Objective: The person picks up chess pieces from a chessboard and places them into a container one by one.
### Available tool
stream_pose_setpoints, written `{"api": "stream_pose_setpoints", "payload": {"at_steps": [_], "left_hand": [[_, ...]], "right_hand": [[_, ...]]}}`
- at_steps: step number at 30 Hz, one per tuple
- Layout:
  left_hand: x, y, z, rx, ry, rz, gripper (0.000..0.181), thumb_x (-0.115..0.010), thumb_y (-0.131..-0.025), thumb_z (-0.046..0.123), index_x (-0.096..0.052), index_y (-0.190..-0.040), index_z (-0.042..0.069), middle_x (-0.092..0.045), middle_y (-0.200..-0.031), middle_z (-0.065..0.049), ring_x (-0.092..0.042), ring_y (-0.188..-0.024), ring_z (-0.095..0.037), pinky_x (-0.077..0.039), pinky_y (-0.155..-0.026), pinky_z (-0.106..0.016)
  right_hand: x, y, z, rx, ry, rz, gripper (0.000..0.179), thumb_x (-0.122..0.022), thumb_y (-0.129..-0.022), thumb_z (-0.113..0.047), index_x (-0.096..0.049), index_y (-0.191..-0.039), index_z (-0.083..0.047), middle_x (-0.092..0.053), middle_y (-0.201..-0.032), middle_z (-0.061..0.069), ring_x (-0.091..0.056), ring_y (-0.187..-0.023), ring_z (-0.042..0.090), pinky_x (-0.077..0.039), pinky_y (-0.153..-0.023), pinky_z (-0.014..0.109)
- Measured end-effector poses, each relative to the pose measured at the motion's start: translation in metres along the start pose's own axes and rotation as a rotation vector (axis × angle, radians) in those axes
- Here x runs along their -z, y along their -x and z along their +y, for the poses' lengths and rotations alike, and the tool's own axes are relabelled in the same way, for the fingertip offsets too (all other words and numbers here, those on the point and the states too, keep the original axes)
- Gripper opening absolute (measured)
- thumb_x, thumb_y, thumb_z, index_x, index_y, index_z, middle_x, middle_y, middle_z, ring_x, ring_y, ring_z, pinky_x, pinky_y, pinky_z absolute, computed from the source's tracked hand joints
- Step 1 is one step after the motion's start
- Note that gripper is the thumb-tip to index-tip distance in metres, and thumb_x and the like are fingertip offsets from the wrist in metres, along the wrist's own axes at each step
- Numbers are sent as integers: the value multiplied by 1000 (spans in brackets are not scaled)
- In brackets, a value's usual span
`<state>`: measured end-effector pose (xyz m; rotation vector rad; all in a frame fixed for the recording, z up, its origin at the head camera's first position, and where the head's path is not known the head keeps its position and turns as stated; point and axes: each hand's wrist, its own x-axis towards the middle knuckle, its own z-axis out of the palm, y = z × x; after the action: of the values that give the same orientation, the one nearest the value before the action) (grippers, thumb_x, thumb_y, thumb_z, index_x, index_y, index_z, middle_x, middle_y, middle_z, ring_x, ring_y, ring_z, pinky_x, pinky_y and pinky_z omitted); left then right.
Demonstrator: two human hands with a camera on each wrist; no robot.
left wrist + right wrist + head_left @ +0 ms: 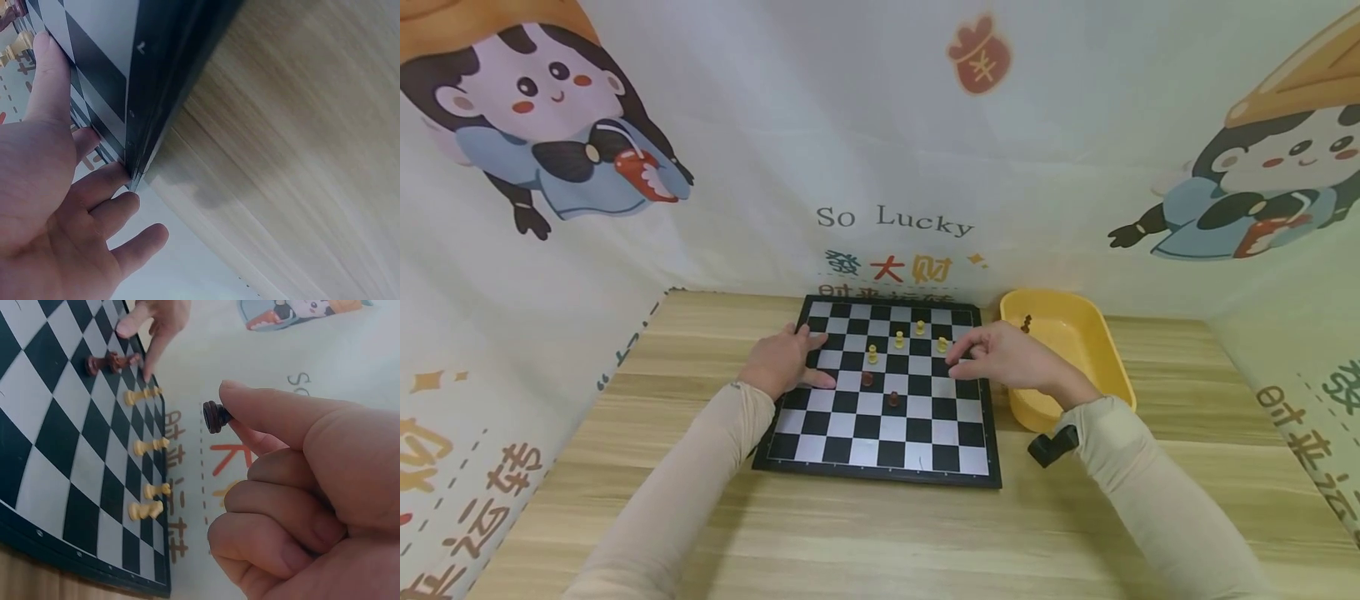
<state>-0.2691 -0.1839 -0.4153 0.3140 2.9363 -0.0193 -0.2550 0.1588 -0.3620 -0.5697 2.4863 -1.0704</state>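
Observation:
A black-and-white chessboard [857,450] lies on the wooden table. My left hand [777,362] rests at its left edge, thumb over the squares and fingers spread; in the left wrist view its fingertips [119,172] meet the rim. Over the board's right side, my right hand [1003,358] pinches a dark chess piece [215,417] between thumb and index finger, base outward. The piece's top is hidden by the fingers. Several cream chess pieces, among them a knight [145,510], stand on the far half. Two reddish-brown pieces, one being this [892,399], stand near the middle.
Right of the board is a yellow plastic tub [1116,358], partly behind my right forearm, with a dark piece [1026,323] visible at its far left. A printed cloth [895,150] hangs behind and along both sides of the table.

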Motion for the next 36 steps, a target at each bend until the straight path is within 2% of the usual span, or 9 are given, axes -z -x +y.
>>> {"api": "stream_pose_setpoints", "payload": {"at_steps": [8, 12, 19, 21, 23, 26, 32, 33, 36], "left_hand": [[-3, 0, -1, 0, 12, 32, 93, -70, -80, 65, -44, -155, 17, -37, -161, -24, -38, -149, -46, -48, -110, -55], [-4, 0, -1, -6, 12, 51, 93, -71, -78, 65, -47, -154, 16, -40, -160, -23, -37, -150, -44, -48, -111, -53], [-3, -1, -2, -8, 20, 40, 94, -72, -79, 65, -46, -154, 16, -39, -161, -23, -36, -150, -44, -47, -112, -53], [-2, -1, -1, -8, 18, 37, 94, -72, -79, 65, -45, -155, 17, -38, -161, -23, -36, -151, -44, -47, -112, -53], [-2, 0, -1, -7, 17, 36, 94, -72, -79, 65, -46, -155, 17, -39, -161, -23, -36, -150, -44, -47, -112, -53], [-3, 0, -1, -6, 11, 38, 94, -71, -78, 66, -46, -154, 17, -39, -161, -23, -36, -150, -44, -48, -112, -53], [-1, 2, 0, 0, 23, 34, 94, -71, -78, 66, -45, -155, 17, -38, -161, -23, -36, -150, -44, -47, -112, -53], [0, 2, 0, 0, 24, 32, 94, -71, -78, 66, -45, -155, 17, -38, -161, -23, -35, -150, -44, -47, -112, -53], [1, 2, 0, -1, 29, 25, 94, -71, -79, 66, -45, -155, 18, -38, -162, -22, -34, -151, -44, -47, -113, -53]], "right_hand": [[16, 0, 3, -13, 33, 50, 22, -75, -91, -26, -75, -108, -11, -34, -56, -8, -31, -52, 11, -26, -53, 23], [27, 0, 7, -24, 44, 78, 25, -75, -92, -28, -76, -110, -11, -40, -62, -5, -37, -60, 14, -30, -57, 25], [45, 0, 26, -75, 48, 140, 31, -73, -93, -30, -73, -115, -7, -65, -104, 6, -48, -85, 19, -39, -74, 29], [50, 0, 31, -93, 43, 148, 31, -72, -94, -30, -73, -116, -8, -68, -107, 4, -50, -90, 19, -42, -78, 29], [55, 0, 36, -117, 29, 155, 31, -72, -95, -30, -72, -116, -7, -66, -95, 0, -51, -89, 19, -43, -77, 29], [62, -1, 44, -145, 29, 171, 32, -71, -96, -31, -72, -117, -7, -68, -94, -1, -51, -84, 16, -43, -74, 28], [72, -4, 63, -215, 30, 186, 36, -68, -97, -33, -69, -122, -7, -72, -120, 15, -49, -79, 15, -40, -63, 25], [74, -5, 66, -221, 23, 185, 37, -67, -98, -33, -68, -123, -7, -72, -122, 15, -50, -82, 14, -40, -63, 25], [77, -7, 73, -237, -22, 190, 39, -65, -99, -31, -65, -127, -4, -71, -118, 6, -45, -70, 8, -38, -59, 23]]}}
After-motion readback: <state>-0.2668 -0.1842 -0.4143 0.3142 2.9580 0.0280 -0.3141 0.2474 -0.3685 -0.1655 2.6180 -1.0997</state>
